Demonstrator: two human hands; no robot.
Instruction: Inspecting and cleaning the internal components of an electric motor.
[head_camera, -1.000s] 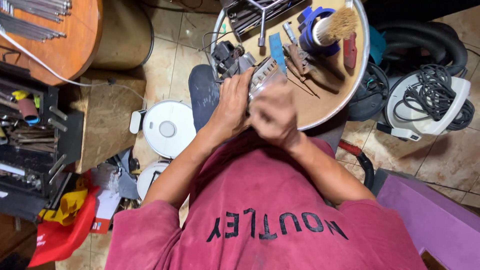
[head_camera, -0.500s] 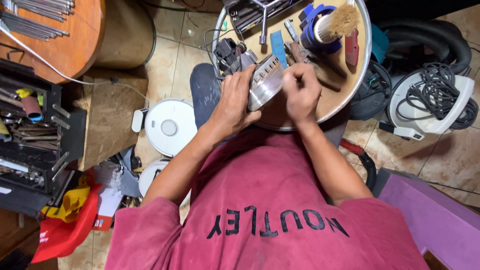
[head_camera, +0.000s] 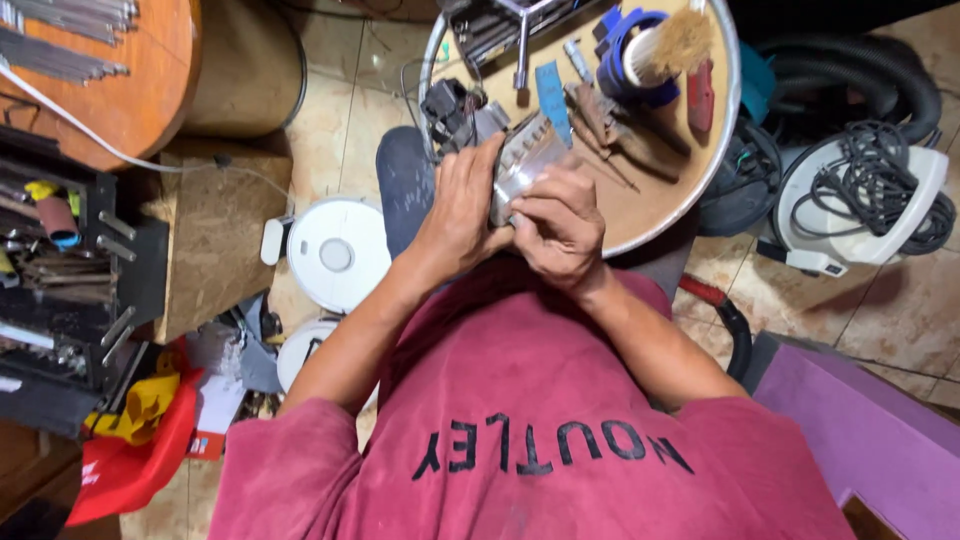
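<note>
Left hand (head_camera: 462, 212) wrapped around a ribbed silver metal housing (head_camera: 527, 160), held at the near edge of the round wooden table (head_camera: 660, 205). Right hand (head_camera: 560, 222) closed, fingertips pinching its lower edge. Seemingly mid-job; black motor part (head_camera: 452, 108), brush (head_camera: 672, 45) and hand tools (head_camera: 600, 115) lying out unused.

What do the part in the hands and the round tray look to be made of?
The part looks like bare cast metal, dull silver with ribbed edges and a soft sheen; which metal I cannot tell. The tray seems to have a wood or board top, matt tan, within a shiny metal rim.
</note>
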